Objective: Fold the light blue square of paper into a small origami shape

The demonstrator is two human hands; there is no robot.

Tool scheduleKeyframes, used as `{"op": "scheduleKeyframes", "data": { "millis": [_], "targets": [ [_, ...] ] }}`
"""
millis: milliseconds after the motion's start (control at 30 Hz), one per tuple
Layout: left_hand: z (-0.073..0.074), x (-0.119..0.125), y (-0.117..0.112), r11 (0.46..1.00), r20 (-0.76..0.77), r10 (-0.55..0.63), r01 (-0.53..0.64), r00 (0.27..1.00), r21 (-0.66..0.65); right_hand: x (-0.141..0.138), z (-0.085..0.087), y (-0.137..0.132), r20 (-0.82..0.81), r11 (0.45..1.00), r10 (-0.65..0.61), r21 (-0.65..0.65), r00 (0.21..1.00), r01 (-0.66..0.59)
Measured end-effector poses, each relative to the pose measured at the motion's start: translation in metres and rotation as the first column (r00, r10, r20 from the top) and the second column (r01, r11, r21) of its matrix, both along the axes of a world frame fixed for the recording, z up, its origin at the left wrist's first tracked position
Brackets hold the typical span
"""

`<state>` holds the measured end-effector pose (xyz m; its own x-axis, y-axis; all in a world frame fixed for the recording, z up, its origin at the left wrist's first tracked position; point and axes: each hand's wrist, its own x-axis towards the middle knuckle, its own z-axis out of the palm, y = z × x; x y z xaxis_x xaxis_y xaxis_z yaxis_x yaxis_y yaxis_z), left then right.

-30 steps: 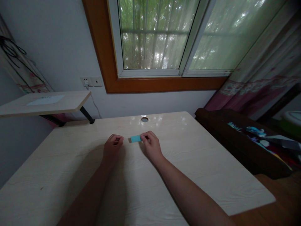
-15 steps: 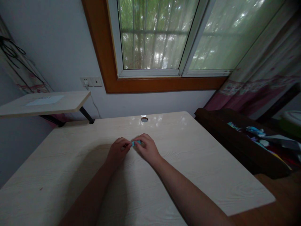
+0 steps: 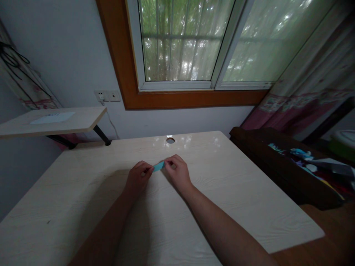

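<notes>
A narrow turquoise strip, apparently paper [image 3: 158,166], spans the gap between my two hands just above the pale wooden desk [image 3: 235,207]. My left hand [image 3: 139,176] pinches its left end between thumb and fingertips. At the other end, slightly higher in view, my right hand [image 3: 177,170] pinches the strip too. The strip tilts up to the right, and its ends are hidden under my fingers. Whether it touches the desk I cannot tell.
A raised shelf [image 3: 91,122] with a white sheet [image 3: 52,118] stands at the desk's back left. Near the back edge is a round cable hole [image 3: 170,140]. A dark brown piece of furniture [image 3: 257,155] holding assorted items adjoins the right side.
My right hand has shifted a little to the right, away from the left one, so more of the turquoise strip shows between them. My left hand has moved only slightly left.
</notes>
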<state>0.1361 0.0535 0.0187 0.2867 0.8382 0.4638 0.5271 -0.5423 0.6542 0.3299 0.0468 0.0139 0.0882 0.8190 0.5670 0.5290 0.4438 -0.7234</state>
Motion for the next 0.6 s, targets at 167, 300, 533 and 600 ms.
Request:
{"op": "scheduleKeyframes", "data": {
  "millis": [167, 300, 533, 600],
  "targets": [
    [0.0005, 0.0003, 0.0002, 0.999, 0.006, 0.029, -0.029, 1.000, -0.024, 0.0009, 0.0002, 0.0009, -0.070, 1.000, 0.016, -0.020, 0.997, -0.018],
    [0.0002, 0.0006, 0.0002, 0.999, 0.018, 0.006, -0.005, 1.000, -0.035, -0.0046, 0.0014, -0.0031, 0.000, 0.984, 0.179, -0.015, 0.984, -0.179],
    [-0.0024, 0.0024, 0.0006, 0.999, 0.010, -0.034, 0.034, 0.999, -0.035, -0.0054, 0.0011, -0.0050, 0.097, 0.973, 0.230, -0.040, 0.968, -0.227],
    [-0.0018, 0.0033, 0.0001, 0.999, -0.007, -0.051, 0.051, 0.999, -0.020, -0.0054, 0.0009, -0.0050, 0.115, 0.970, 0.243, -0.042, 0.963, -0.240]
  ]
}}
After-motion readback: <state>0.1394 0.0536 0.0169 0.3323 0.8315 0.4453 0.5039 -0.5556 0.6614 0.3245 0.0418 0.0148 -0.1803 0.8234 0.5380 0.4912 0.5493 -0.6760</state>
